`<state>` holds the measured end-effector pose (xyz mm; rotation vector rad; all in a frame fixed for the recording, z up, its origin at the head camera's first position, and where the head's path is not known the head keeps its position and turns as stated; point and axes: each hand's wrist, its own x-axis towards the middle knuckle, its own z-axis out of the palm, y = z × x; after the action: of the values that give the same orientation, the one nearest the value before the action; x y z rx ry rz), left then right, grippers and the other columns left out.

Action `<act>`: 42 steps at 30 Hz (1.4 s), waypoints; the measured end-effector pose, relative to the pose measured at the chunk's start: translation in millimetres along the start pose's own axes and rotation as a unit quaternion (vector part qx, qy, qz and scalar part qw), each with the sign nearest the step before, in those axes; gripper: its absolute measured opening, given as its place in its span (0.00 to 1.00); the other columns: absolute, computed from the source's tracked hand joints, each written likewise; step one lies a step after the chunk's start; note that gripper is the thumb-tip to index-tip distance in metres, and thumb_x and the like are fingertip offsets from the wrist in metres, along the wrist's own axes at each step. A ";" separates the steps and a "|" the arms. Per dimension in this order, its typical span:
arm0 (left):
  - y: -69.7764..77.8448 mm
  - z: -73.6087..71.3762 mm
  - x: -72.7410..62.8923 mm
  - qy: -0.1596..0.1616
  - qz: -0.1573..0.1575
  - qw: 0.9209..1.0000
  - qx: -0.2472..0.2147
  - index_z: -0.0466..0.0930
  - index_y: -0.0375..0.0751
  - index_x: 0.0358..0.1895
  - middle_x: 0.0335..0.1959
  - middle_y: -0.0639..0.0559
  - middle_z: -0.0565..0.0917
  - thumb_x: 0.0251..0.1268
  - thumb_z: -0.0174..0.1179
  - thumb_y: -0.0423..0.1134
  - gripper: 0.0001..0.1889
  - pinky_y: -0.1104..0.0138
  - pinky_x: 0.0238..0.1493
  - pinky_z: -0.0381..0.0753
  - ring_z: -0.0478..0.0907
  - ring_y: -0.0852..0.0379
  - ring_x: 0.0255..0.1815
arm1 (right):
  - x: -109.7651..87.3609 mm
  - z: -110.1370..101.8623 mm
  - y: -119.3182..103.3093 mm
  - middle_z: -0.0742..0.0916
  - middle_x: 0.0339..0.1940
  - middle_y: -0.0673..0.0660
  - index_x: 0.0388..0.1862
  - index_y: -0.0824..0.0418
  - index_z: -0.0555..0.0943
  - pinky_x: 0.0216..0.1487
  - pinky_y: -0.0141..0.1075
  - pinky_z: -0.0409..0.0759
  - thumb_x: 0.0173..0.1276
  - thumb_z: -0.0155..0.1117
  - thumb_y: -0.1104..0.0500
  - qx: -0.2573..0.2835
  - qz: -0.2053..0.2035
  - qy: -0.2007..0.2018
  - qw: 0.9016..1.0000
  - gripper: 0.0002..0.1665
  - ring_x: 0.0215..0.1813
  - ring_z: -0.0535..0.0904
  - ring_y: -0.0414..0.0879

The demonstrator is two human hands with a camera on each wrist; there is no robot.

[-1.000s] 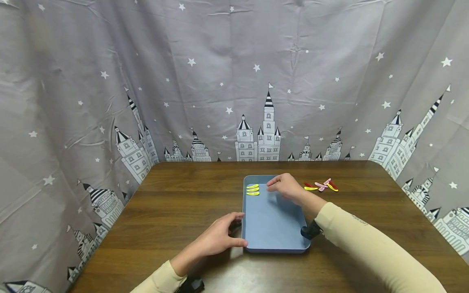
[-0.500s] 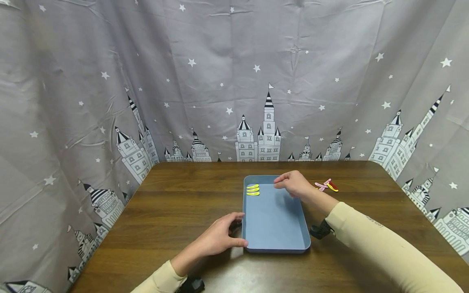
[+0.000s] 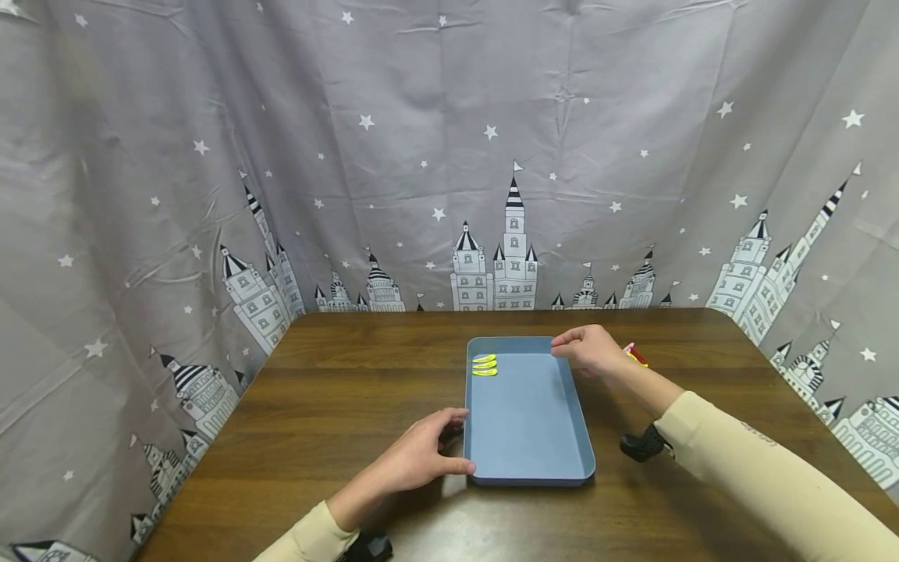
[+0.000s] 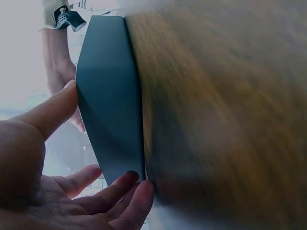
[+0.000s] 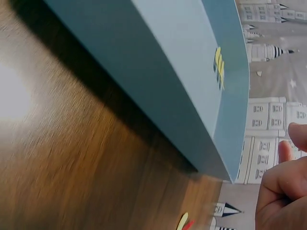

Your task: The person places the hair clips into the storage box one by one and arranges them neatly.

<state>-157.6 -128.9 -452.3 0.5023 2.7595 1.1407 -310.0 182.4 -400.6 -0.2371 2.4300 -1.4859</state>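
Note:
Three yellow snap hair clips (image 3: 485,364) lie in a short column at the far left of a shallow blue-grey tray (image 3: 530,421). My left hand (image 3: 421,453) rests against the tray's left side, thumb at the near corner and spread fingers touching the outer wall (image 4: 108,96). Over the tray's far right corner hovers my right hand (image 3: 593,351). Its thumb and fingers (image 5: 288,187) are loosely bent, and no object shows between them. Behind it, a small pile of hair clips (image 3: 636,357), red, yellow and pink, is mostly hidden.
The tray stands on a brown wooden table (image 3: 351,375). A grey curtain (image 3: 393,156) with stars and castles hangs behind the far edge. In the right wrist view, a yellow hair clip (image 5: 182,221) and a bit of red lie beyond the tray's corner.
My right hand has moved right, from above the tray's far middle to its right rim, covering more of the clip pile. The left hand, tray and three yellow clips stay put.

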 end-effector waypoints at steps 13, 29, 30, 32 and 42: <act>-1.5 1.3 0.8 0.004 0.002 1.000 -0.002 0.69 0.41 0.71 0.63 0.47 0.80 0.53 0.75 0.56 0.44 0.51 0.63 0.76 0.76 0.49 0.65 | -10.8 -29.2 10.2 0.79 0.26 0.50 0.57 0.68 0.81 0.19 0.30 0.60 0.69 0.66 0.56 -0.015 0.007 0.014 1.000 0.23 0.17 0.61 0.39; -1.2 1.2 0.0 0.004 0.003 1.000 -0.011 0.69 0.42 0.71 0.63 0.46 0.80 0.53 0.75 0.55 0.43 0.52 0.60 0.78 0.76 0.49 0.64 | -14.9 -59.6 31.9 0.73 0.16 0.42 0.59 0.71 0.79 0.18 0.31 0.61 0.69 0.65 0.56 -0.008 0.014 0.051 0.999 0.25 0.16 0.60 0.37; -1.2 1.2 0.0 0.004 0.003 1.000 -0.013 0.69 0.42 0.71 0.63 0.46 0.80 0.53 0.75 0.55 0.43 0.53 0.60 0.78 0.76 0.48 0.64 | -15.3 -61.4 33.1 0.74 0.17 0.42 0.59 0.71 0.79 0.17 0.31 0.61 0.69 0.65 0.56 -0.009 0.015 0.055 0.998 0.25 0.16 0.60 0.37; -1.0 1.1 0.1 0.004 0.003 1.000 -0.014 0.69 0.42 0.71 0.63 0.46 0.80 0.53 0.75 0.55 0.43 0.53 0.60 0.79 0.76 0.49 0.64 | -15.8 -65.2 35.9 0.78 0.20 0.42 0.60 0.71 0.78 0.17 0.31 0.62 0.69 0.65 0.56 -0.011 0.015 0.063 0.998 0.26 0.16 0.60 0.37; 0.0 1.2 -0.1 0.007 0.007 1.000 -0.012 0.70 0.41 0.70 0.62 0.46 0.80 0.52 0.76 0.54 0.43 0.52 0.60 0.78 0.76 0.48 0.64 | -20.3 -80.9 55.1 0.66 0.12 0.39 0.62 0.74 0.75 0.15 0.30 0.60 0.70 0.65 0.57 0.034 0.019 0.082 0.996 0.28 0.14 0.58 0.35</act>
<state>-157.2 -128.2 -453.2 0.5133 2.7555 1.1824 -316.5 281.5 -411.8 -0.0572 2.4872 -1.6264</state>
